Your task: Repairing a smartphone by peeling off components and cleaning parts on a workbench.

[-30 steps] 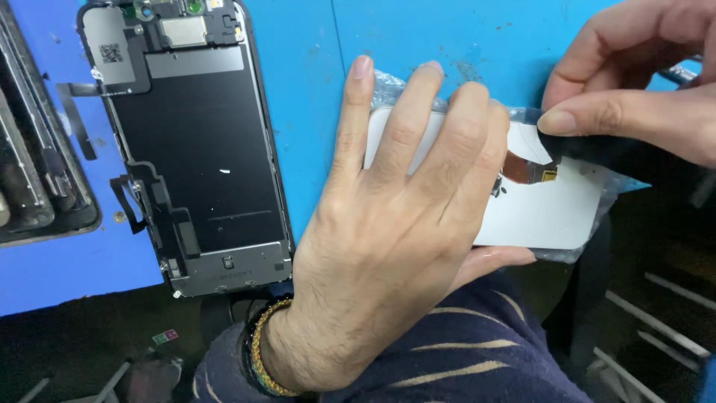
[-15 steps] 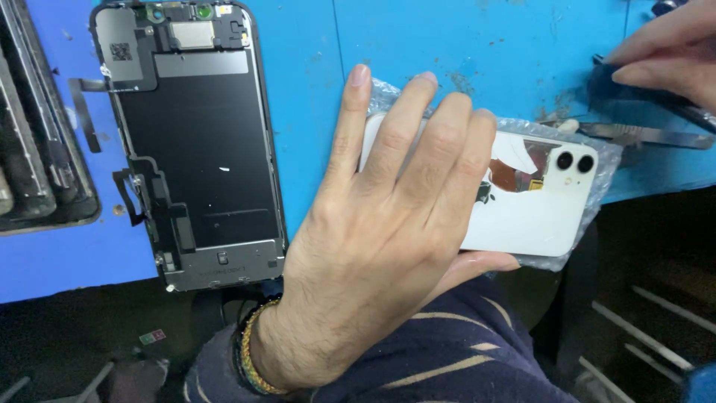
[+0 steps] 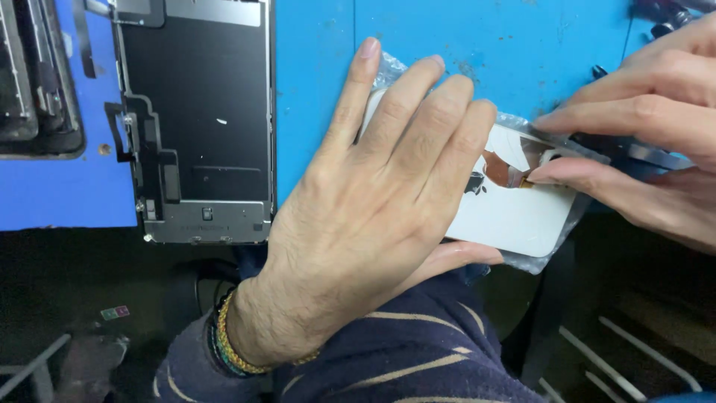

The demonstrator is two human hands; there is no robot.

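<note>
My left hand lies flat over a white phone back cover, fingers spread on top and the thumb tucked under its near edge. The cover sits in a clear plastic wrap at the front edge of the blue mat. A short orange flex strip shows on the cover near its camera corner. My right hand comes in from the right, fingertips on that corner, pinching a thin dark metal tool that lies across it. The camera cut-outs are hidden by my fingers.
A phone screen assembly lies back side up on the mat to the left. Further left, dark phone frames are stacked at the edge. Small dark parts lie at the top right. Below the mat edge is dark floor and my striped sleeve.
My right hand drew away to the upper right, uncovering the camera corner, then came back down onto that corner with the metal tool. My left hand stayed pressed on the cover.
</note>
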